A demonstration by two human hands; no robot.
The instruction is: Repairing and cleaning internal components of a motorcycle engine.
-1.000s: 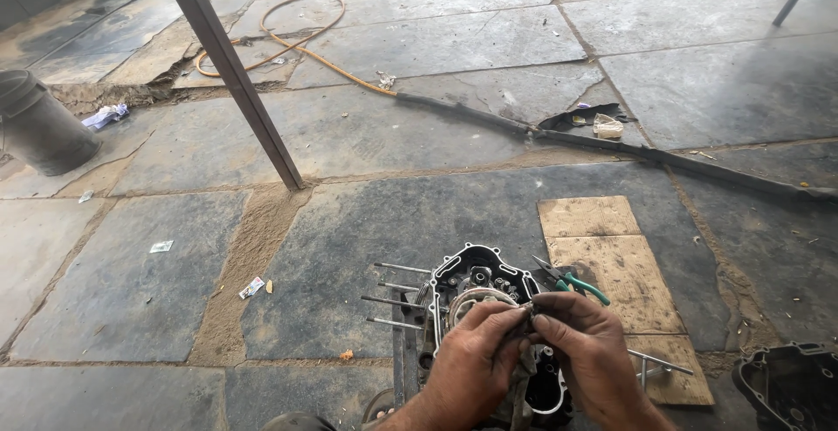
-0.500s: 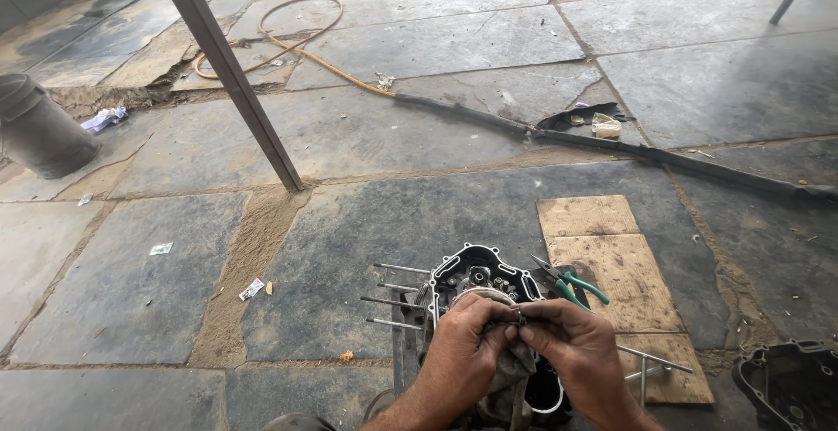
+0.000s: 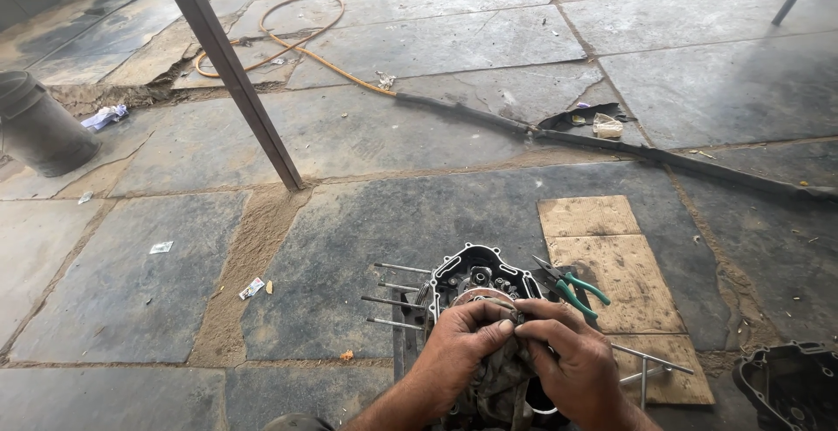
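Observation:
A dark metal engine case [image 3: 476, 276] with several long studs sticking out to the left lies on the stone floor at the bottom middle. My left hand [image 3: 463, 344] and my right hand [image 3: 572, 357] meet over its near part, fingertips pinched together on a dirty grey rag [image 3: 504, 372] that hangs down between them. What lies under the rag is hidden. Green-handled pliers [image 3: 572, 290] rest just right of the case, beside my right hand.
Cardboard pieces [image 3: 611, 265] lie right of the case, with a T-shaped metal tool [image 3: 650, 363] on them. A black engine cover [image 3: 790, 387] sits at the bottom right. A slanted steel post [image 3: 231, 73], a grey bucket [image 3: 39, 126] and an orange hose [image 3: 288, 43] are farther off.
Both hands have slid slightly down and closed tighter together over the rag on the case. The view has shifted a little.

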